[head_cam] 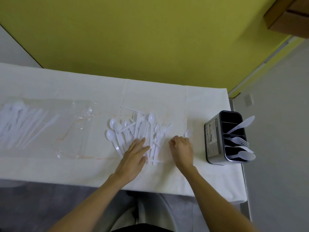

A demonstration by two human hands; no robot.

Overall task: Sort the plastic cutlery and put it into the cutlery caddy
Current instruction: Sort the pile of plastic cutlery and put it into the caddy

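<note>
Lot: plastic cutlery pile [142, 129], part-sorted, on table [167, 97].
Pile is pressed under the flat, straight-fingered left hand [135, 153], apparently for steadying; one fork [189, 132] is pinched by the curled right hand [181, 148], near the caddy [213, 139], probably for its fork compartment.

I see a long table with a white cloth [66, 84] over it. A clear, crinkly plastic sheet [75, 131] lies flat on the left part of the cloth. Behind the table is a yellow-green wall [133, 39]. A brown cardboard box [291, 15] pokes in at the top right. Right of the table is a grey surface [275, 148] with a small pale square plate [249, 100] on it.
</note>
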